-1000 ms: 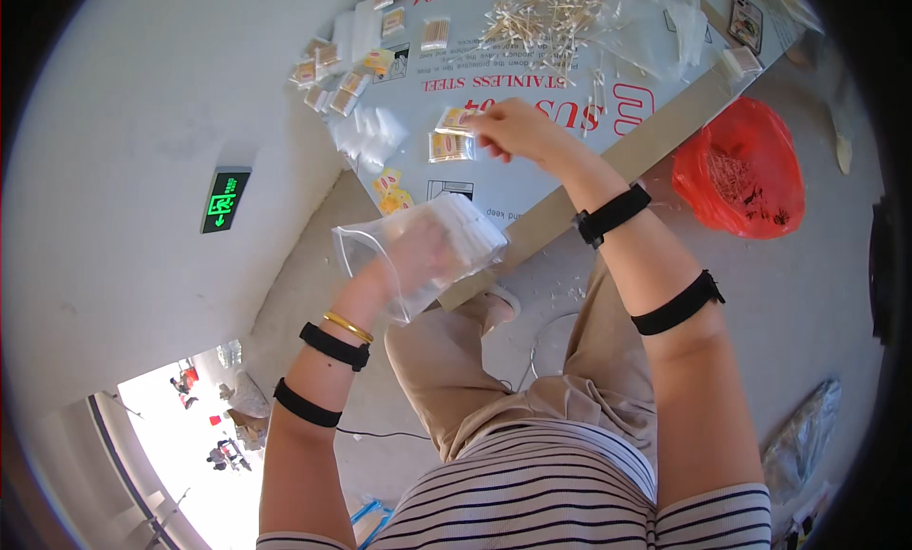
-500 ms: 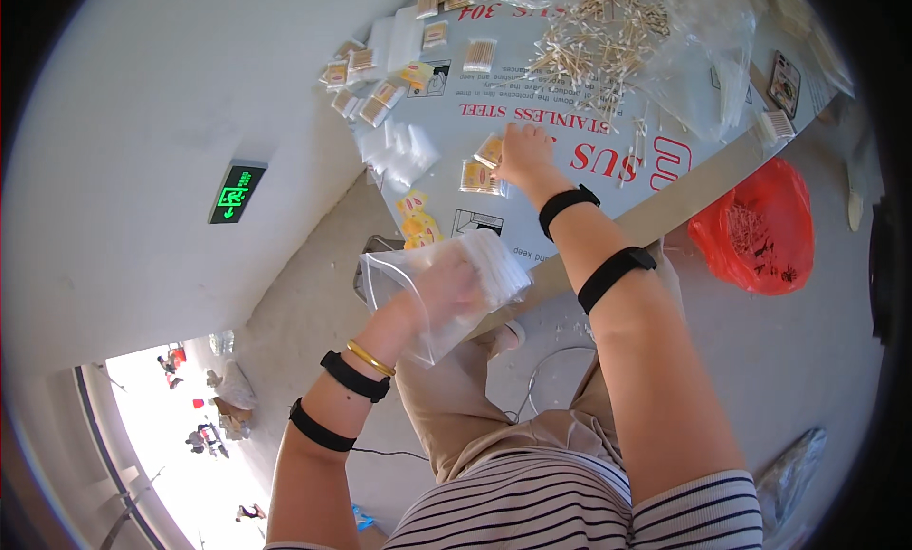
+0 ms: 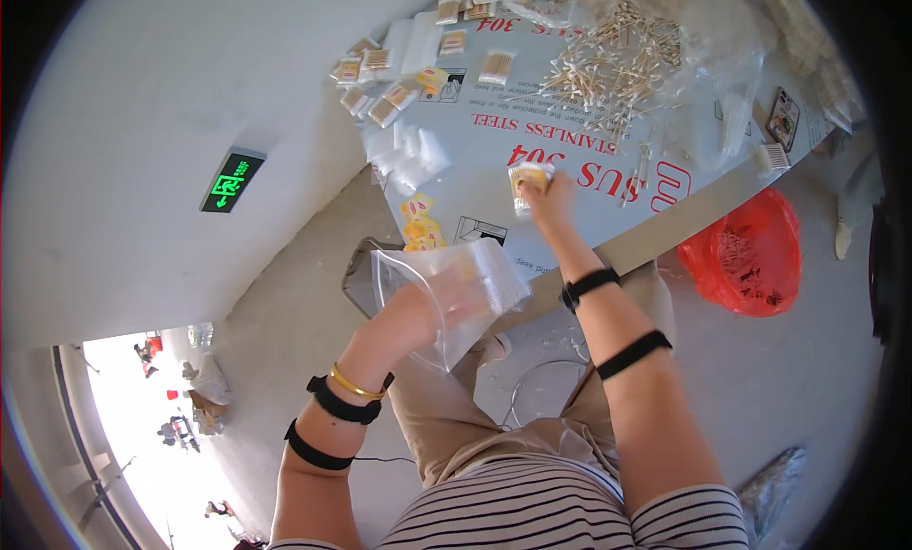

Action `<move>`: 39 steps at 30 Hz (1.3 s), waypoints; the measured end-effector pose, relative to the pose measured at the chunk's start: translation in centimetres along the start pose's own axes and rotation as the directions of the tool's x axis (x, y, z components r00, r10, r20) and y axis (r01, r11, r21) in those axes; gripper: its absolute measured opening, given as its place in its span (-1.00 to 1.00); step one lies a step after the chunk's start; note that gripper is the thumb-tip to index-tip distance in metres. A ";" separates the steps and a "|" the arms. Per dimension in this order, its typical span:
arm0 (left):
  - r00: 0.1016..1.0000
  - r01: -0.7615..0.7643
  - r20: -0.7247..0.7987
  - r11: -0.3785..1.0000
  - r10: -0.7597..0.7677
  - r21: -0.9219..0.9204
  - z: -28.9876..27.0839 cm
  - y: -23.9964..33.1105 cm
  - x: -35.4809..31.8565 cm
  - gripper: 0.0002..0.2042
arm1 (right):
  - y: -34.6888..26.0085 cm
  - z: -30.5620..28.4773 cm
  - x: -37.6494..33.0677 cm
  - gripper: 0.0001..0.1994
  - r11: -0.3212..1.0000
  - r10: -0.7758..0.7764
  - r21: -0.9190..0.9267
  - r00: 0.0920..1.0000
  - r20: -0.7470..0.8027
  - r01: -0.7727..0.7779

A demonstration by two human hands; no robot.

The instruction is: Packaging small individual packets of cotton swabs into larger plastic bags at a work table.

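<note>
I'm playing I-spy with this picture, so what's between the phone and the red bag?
In the head view, a small pack of cotton swabs, then the table's brown edge, lie between the phone and the red bag.

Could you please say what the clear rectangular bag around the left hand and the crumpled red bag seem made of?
Clear rectangular bag: probably glossy plastic film, since the left hand shows through.
Crumpled red bag: likely thin, shiny plastic, given its creases and highlights.

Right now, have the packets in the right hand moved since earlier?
Yes: the packets have shifted rightward, judged against the black-framed drawing on the table.
</note>
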State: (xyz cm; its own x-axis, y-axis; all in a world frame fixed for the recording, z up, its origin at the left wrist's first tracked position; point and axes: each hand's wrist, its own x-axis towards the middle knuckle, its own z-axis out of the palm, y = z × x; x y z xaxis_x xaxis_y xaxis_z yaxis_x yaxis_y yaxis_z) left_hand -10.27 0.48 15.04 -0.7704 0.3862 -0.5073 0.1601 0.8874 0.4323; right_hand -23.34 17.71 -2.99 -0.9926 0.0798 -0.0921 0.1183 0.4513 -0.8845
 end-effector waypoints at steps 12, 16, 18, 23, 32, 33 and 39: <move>0.997 0.042 -0.063 0.990 -0.034 0.132 -3.4 5.1 -3.9 -0.83 | -0.2 -10.9 0.4 -0.86 0.572 -0.357 -0.547 0.786 0.504 0.611; 0.989 -0.003 -0.147 0.993 0.020 0.114 -2.9 5.2 -5.0 -0.82 | -0.1 -8.6 3.5 -0.83 0.223 -0.440 -0.503 0.547 0.712 0.835; 0.990 0.020 -0.139 0.992 -0.002 0.128 -3.1 5.5 -5.5 -0.81 | -0.7 -8.2 4.6 -0.79 0.197 -0.430 -0.523 0.552 0.715 0.829; 0.976 0.010 -0.218 0.998 0.003 0.059 -3.1 5.0 -6.5 -0.79 | -2.8 -9.7 7.0 -0.65 0.575 -0.081 -0.453 0.598 0.797 0.681; 0.968 0.027 -0.251 0.997 -0.008 0.072 -3.1 4.9 -6.6 -0.74 | 1.1 -9.0 7.6 -0.66 0.831 -0.087 -0.255 0.568 0.819 0.495; 0.967 0.025 -0.255 0.997 -0.006 0.071 -3.1 4.9 -6.5 -0.74 | 1.7 -9.3 7.9 -0.66 0.830 -0.085 -0.257 0.568 0.818 0.495; 0.969 0.029 -0.246 0.995 -0.005 0.093 -2.9 5.3 -6.1 -0.74 | 4.1 -9.4 7.7 -0.55 0.978 0.157 -0.190 0.906 0.393 -0.087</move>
State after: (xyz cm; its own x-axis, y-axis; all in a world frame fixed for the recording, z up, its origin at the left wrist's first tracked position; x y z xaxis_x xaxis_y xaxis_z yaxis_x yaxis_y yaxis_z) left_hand -6.44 2.10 22.59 -0.8994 0.3079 -0.3103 0.1946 0.9176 0.3465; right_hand -30.24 28.59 -3.05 -0.8923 -0.2058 -0.4018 0.2074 0.6037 -0.7698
